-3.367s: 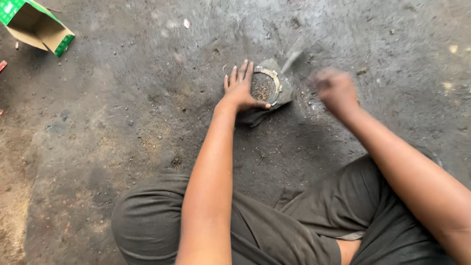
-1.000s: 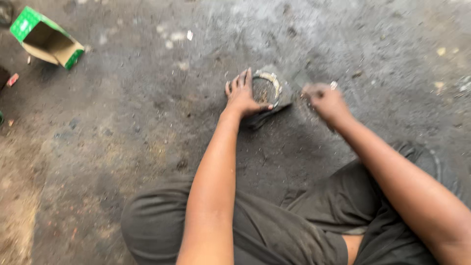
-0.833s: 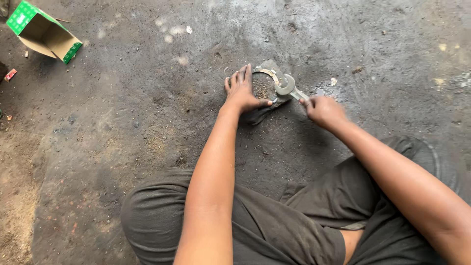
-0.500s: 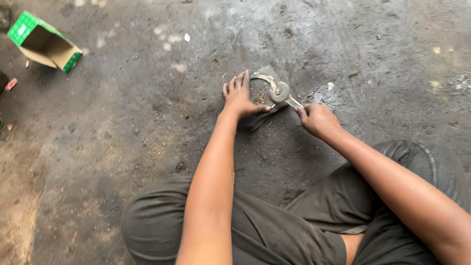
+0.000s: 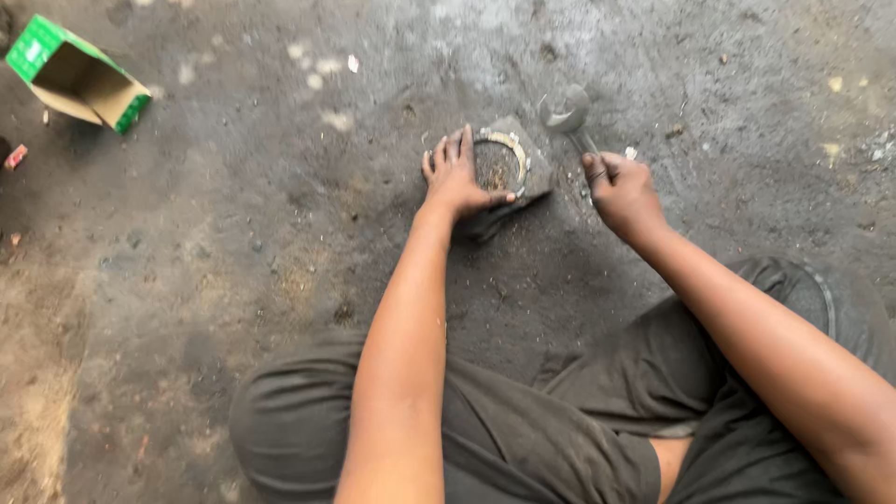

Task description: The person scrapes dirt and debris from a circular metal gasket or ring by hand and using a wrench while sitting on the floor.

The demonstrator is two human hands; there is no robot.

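A metal ring (image 5: 511, 154) lies on a dark flat slab (image 5: 532, 182) on the grimy concrete floor. My left hand (image 5: 457, 173) presses down on the ring's left side, fingers spread, thumb across its near edge. My right hand (image 5: 621, 191) is closed round the handle of a grey metal striking tool (image 5: 567, 112). Its rounded head is raised a little up and to the right of the ring, apart from it. I sit on the floor with my knees bent in dark trousers.
An open green and brown cardboard box (image 5: 77, 77) lies at the far upper left. A small red scrap (image 5: 15, 156) sits at the left edge. My dark shoe (image 5: 821, 299) is at the right. Pale flecks dot the floor beyond the ring.
Over the last second my right hand brought the tool's head down onto the ring, then lifted it back up and to the right. My left hand stayed on the ring.
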